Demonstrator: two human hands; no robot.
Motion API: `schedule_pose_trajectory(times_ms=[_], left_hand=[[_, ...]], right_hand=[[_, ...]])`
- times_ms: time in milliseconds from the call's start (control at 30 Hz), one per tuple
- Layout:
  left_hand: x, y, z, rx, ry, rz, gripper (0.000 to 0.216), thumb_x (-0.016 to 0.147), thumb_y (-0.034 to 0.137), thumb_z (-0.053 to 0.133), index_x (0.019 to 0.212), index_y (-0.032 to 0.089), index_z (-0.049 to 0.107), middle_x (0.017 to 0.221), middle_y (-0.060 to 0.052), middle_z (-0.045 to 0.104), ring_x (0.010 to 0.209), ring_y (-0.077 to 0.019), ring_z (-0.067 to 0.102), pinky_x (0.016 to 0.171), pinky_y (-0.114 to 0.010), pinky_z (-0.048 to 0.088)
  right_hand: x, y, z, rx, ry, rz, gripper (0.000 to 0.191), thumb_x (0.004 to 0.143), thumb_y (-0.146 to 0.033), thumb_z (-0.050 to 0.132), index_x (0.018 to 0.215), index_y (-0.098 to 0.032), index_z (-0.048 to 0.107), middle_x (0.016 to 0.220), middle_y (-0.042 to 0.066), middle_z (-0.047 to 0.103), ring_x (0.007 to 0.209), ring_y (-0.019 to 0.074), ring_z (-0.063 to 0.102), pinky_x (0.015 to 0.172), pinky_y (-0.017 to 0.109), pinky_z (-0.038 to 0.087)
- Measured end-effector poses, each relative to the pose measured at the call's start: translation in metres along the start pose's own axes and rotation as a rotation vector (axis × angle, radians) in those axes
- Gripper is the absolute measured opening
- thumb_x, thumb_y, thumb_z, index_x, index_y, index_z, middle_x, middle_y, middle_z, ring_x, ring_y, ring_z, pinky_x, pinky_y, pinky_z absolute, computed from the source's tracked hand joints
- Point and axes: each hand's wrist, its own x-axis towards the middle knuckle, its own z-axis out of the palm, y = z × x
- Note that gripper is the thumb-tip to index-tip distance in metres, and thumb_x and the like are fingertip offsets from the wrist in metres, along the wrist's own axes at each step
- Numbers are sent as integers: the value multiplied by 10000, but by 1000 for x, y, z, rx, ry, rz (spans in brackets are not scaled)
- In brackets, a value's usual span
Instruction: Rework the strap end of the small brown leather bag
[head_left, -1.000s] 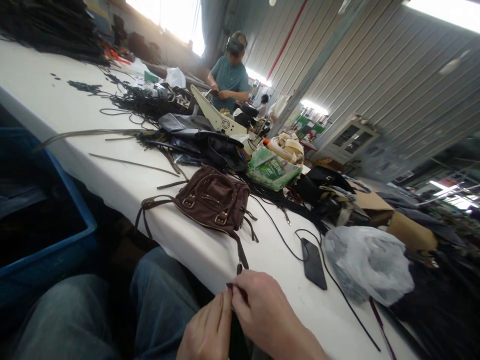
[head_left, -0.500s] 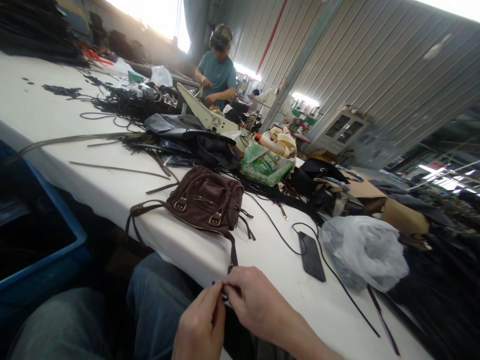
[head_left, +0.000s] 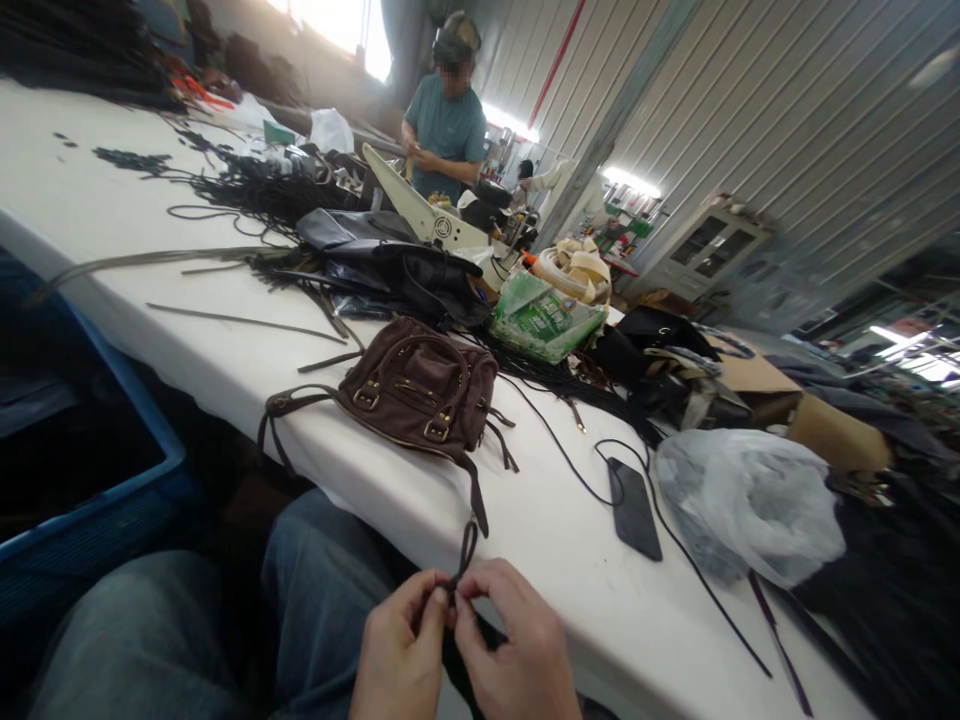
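Observation:
A dark brown handbag [head_left: 416,385] with brass buckles lies near the table's front edge. From its right end a thin brown strap [head_left: 467,550] runs down over the edge in a narrow loop to my fingers. My left hand [head_left: 405,635] pinches the strap's lower end between thumb and forefinger. Right beside it, my right hand [head_left: 510,630] is closed on the same spot, thumb against forefinger. The two sets of fingertips almost meet, and they hide most of the knot-like part between them. Another strap [head_left: 300,400] hangs off the bag's left end.
A black phone [head_left: 634,508] lies right of the bag, beside a black cord. Farther right sits a clear plastic bag [head_left: 750,505]. Behind are a green container [head_left: 551,315] and black cords [head_left: 255,195]. A blue crate [head_left: 150,480] stands lower left. A co-worker [head_left: 446,120] stands across the table.
My right hand has turned and dropped beside the left, uncovering the strap loop above the fingers. The view has shifted slightly. The co-worker's hands have come closer together.

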Motion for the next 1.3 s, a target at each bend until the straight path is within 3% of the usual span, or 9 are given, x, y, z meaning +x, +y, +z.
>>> schedule_pose_trajectory(times_ms=[100,200,300,500,633,800,967,1200,1300], left_hand=[[2,2,3,-128,1,-66,426,852,597,823,863,172,811,745,-40,716,752,-216,656,717,-275,565],[3,2,5,-199,20,-119,482,808,631,860,779,157,777,686,-13,638,682,-161,556,649,-239,491],[1,4,8,-186,41,-124,534,799,666,867,861,138,808,664,-1,607,653,-144,507,608,-232,438],[-2,6,15,-203,58,-102,655,786,735,868,1024,125,841,667,-6,623,672,-163,565,652,-257,497],[-1,0,14,-217,39,-151,718,755,787,869,1044,130,837,670,6,614,567,-106,458,501,-214,360],[0,1,16,-341,52,-252,828,555,852,936,936,123,838,603,40,550,475,-49,310,429,-190,202],[-1,5,17,-357,24,-243,709,597,770,971,878,133,837,614,9,611,459,-39,329,431,-181,207],[0,0,7,-259,-92,-192,698,728,802,880,969,147,869,648,-18,659,441,-66,405,430,-210,287],[1,1,-3,-145,-126,-74,554,824,712,859,948,173,896,733,-59,723,592,-141,580,543,-238,454]], right_hand=[[-5,6,2,-60,72,-115,196,1035,-92,562,1036,-223,708,1007,76,755,908,206,756,837,285,609],[-10,12,4,-164,94,-154,225,1056,-110,603,1136,-229,776,1029,93,753,858,203,761,767,273,612],[-16,16,7,-100,100,-68,231,1079,-152,615,1181,-237,804,995,98,761,824,211,764,743,281,626],[-22,17,11,39,179,57,181,1075,-191,670,1136,-248,830,1048,103,817,921,246,805,859,308,665],[-20,20,11,-62,160,-44,213,1077,-152,649,1151,-249,822,1048,98,818,891,230,812,822,290,663],[-16,21,11,-154,179,-207,190,1058,-95,638,1126,-199,781,982,84,817,822,207,811,796,269,665],[-12,17,6,-44,134,-131,221,1055,-103,623,1142,-218,789,1024,78,823,887,203,816,842,262,669],[-5,15,-2,172,25,126,143,987,-166,675,972,-244,794,885,18,795,791,174,780,760,232,636],[-4,17,-2,180,-27,245,95,916,-177,711,918,-222,794,833,17,787,735,181,762,727,239,622]])
